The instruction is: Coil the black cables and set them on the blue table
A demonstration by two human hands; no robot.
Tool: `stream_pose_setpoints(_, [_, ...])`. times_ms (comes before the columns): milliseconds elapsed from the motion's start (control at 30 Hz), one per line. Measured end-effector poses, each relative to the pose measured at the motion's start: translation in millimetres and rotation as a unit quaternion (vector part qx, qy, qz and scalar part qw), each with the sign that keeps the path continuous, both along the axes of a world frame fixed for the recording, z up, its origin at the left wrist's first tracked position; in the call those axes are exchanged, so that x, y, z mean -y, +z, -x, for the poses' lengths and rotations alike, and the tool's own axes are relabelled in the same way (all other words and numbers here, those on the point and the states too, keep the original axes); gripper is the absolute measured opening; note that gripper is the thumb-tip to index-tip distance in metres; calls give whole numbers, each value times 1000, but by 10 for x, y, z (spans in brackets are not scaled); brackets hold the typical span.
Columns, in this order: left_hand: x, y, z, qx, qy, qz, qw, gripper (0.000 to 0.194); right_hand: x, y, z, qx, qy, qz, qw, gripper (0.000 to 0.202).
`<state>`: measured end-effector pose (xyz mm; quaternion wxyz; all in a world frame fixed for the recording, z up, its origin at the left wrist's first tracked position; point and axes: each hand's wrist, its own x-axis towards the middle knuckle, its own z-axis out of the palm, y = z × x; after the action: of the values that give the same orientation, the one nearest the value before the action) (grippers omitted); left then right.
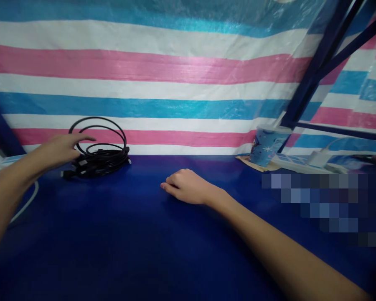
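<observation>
A tangled pile of black cables point(105, 161) with plugs at their ends lies on the blue tabletop point(113, 242) at the left, with loops standing up from it. My left hand point(64, 148) is at the pile's left side, fingers stretched out and apart, the tips in front of the upright loops. Whether it touches a cable I cannot tell. Near the middle of the table rests my right hand point(186, 186), its fingers curled in loosely and nothing showing in them. It is well to the right of the cables.
A blue patterned cup point(267, 146) with a straw stands on brown paper point(244, 159) at the back right. Beside it are a white power strip point(296, 163) and plug point(318, 159). A white cord point(26, 205) runs at the left. Striped sheeting point(175, 67) hangs behind.
</observation>
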<state>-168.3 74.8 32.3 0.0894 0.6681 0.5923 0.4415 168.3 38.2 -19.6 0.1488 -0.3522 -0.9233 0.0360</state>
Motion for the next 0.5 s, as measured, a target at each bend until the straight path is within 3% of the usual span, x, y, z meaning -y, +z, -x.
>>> stream_pose_setpoints(100, [83,144,-283,-181,24,-13,983,53,-46,16,-51,-53,-30,27,998,37])
stream_pose_setpoints(167, [167,216,-571,-177,1,-45,983,53,-102,36,-104,-113,-61,50,990,34])
stream_pose_setpoints(233, [278,263,-906,-143,-60,-87,984,51,-167,65,-168,-197,-100,75,972,21])
stream_pose_setpoints(267, [339,274,-1077,-103,-83,-113,985,47,-197,83,-201,-244,-120,93,958,16])
stream_pose_setpoints(367, [507,258,-1538,82,-207,-120,967,40,-235,135,-268,-368,-152,172,901,33])
stream_pose_setpoints(433, [576,218,-1774,246,-285,-136,917,36,-212,157,-264,-418,-141,233,867,38])
stream_pose_setpoints(500, [602,170,-1942,364,-315,-133,866,37,-167,163,-215,-448,-120,276,842,35])
